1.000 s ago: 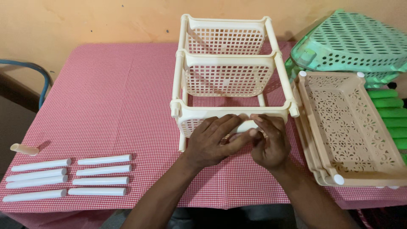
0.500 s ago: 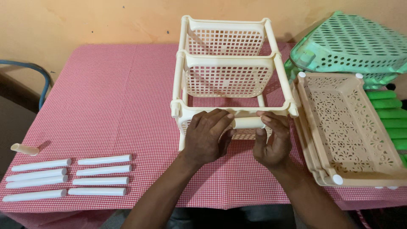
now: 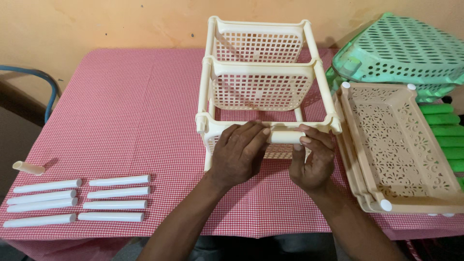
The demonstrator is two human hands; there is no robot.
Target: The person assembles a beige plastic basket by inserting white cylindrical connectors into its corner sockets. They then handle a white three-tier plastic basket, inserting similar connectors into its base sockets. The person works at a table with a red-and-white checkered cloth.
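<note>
A cream plastic basket rack [image 3: 261, 87] with three tiers lies on its side on the red checked tablecloth [image 3: 135, 106]. Both hands hold a short cream tube [image 3: 285, 137] crosswise in front of the rack's nearest tier. My left hand [image 3: 239, 153] grips the tube's left end, fingers over the top. My right hand [image 3: 313, 159] pinches its right end between thumb and fingers. Most of the tube's left part is hidden under my left fingers.
Several white tubes [image 3: 79, 200] lie in two columns at the table's front left, with a short cream piece [image 3: 28, 167] beside them. Beige lace-pattern trays [image 3: 396, 145] are stacked at right, green baskets [image 3: 401, 48] and green tubes [image 3: 442, 130] behind. A blue chair frame [image 3: 38, 79] stands at left.
The cream tube, first covered between both hands low against the rack, has been raised and drawn out crosswise. Both hands have shifted slightly up toward the rack's nearest rim.
</note>
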